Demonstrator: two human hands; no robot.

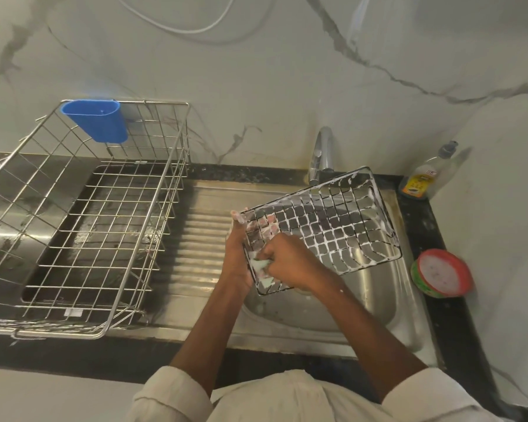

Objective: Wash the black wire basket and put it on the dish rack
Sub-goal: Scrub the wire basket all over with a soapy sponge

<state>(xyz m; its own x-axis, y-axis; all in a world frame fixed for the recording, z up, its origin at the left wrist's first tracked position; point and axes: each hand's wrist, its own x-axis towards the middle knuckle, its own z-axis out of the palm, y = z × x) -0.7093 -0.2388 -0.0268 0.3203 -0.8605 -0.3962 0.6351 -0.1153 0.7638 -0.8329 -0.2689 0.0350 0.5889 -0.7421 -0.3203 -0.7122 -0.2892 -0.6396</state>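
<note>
- while it is held tilted over the sink bowl (pixel 387 303), the black wire basket (pixel 323 229) is coated in white suds along nearly every wire, so the step in hand looks like the soaping and scrubbing, not yet the rinse.
- left hand (pixel 237 254): its grip is closed on the basket's near-left edge, with fingers showing through the mesh from behind, steadying it.
- right hand (pixel 290 261): its grip is closed around a pale green sponge (pixel 264 266), pressed against the basket's near corner.
- judged from the foam, the next move calls for finishing the corner, then turning on the tap (pixel 322 156), which stands just behind the basket's far edge with no water visibly running, and rinsing every wire before lifting it across.
- the dish rack (pixel 104 226), a steel wire one, sits well to the left on the draining side; it holds nothing but a blue plastic cup holder (pixel 99 121) hooked on its far rim, so there is room for the basket.
- the carry will pass over the ribbed drainboard (pixel 201 248) between sink and rack; wet soapy wire may be slippery.
- on the dark tabletop (pixel 433 226) to the right stand a dish soap bottle (pixel 424 178) in the far corner and a round red-rimmed tub of soap paste (pixel 441 274) nearer.
- behind it all is a white marble-patterned wall (pixel 256 71), with a white cord (pixel 177 25) looping at the top.
</note>
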